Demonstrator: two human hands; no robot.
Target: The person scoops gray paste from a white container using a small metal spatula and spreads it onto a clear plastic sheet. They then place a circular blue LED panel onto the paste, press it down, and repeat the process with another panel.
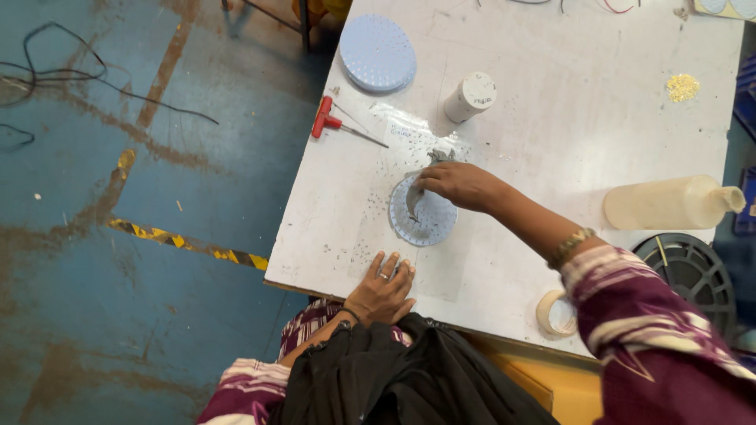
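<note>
A round pale-blue disc [429, 222] dotted with small points lies flat on the white table [551, 102]. My right hand [457, 185] reaches over its top edge and grips a small grey tool or scraper [415, 198] pressed against the disc. My left hand [382, 291] rests flat, fingers spread, on the table's near edge just below the disc, holding nothing. A ring shows on one finger and a bangle on my right wrist.
A stack of similar blue discs [378, 53] sits at the far side, with a red-handled T-tool [327, 120], a white cylinder [470, 97], a clear plastic bottle [669, 203], a tape roll [555, 313], a black reel [693, 271] and yellow crumbs [683, 86]. Blue floor lies left.
</note>
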